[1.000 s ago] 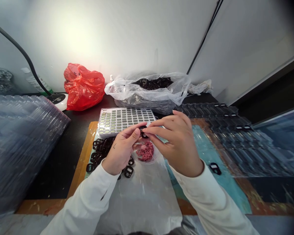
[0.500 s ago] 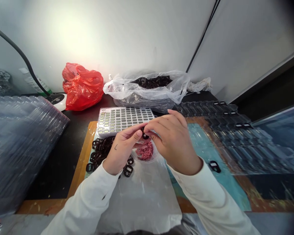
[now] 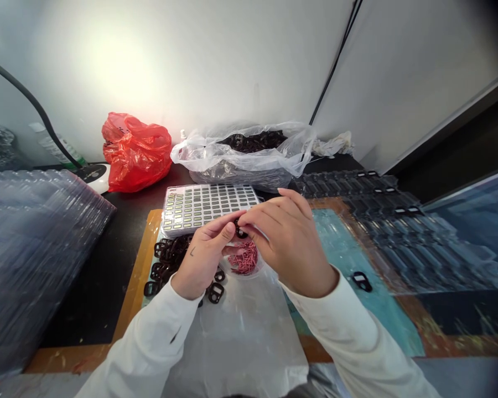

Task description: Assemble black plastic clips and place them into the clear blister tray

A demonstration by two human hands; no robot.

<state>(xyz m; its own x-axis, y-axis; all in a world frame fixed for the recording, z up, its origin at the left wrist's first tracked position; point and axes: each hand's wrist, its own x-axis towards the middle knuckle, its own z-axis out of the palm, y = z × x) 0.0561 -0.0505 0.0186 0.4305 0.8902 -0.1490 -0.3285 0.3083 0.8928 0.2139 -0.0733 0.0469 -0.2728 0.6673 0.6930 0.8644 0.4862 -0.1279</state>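
Note:
A small black part (image 3: 241, 232) is pinched between my two hands above a round dish of red pins (image 3: 244, 258). My left hand (image 3: 205, 251) grips it with thumb and fingers from the left. From the right, my right hand (image 3: 288, 240) closes its thumb and index finger on the same part, the other fingers partly raised. Many black parts (image 3: 172, 254) lie heaped beside and behind my left hand, with one loose piece (image 3: 216, 293) near its wrist. Behind the hands sits a flat tray (image 3: 205, 204) with rows of small rectangular pieces.
Clear plastic trays are stacked at the left (image 3: 37, 249) and spread at the right (image 3: 427, 243). At the back stand a red bag (image 3: 139, 157) and a clear bag (image 3: 249, 160) of black parts. A single black part (image 3: 362, 282) rests on the blue sheet (image 3: 340, 243).
The view has shifted slightly, so most things sit a little further left and lower. Both hands keep nearly the same hold on the black part.

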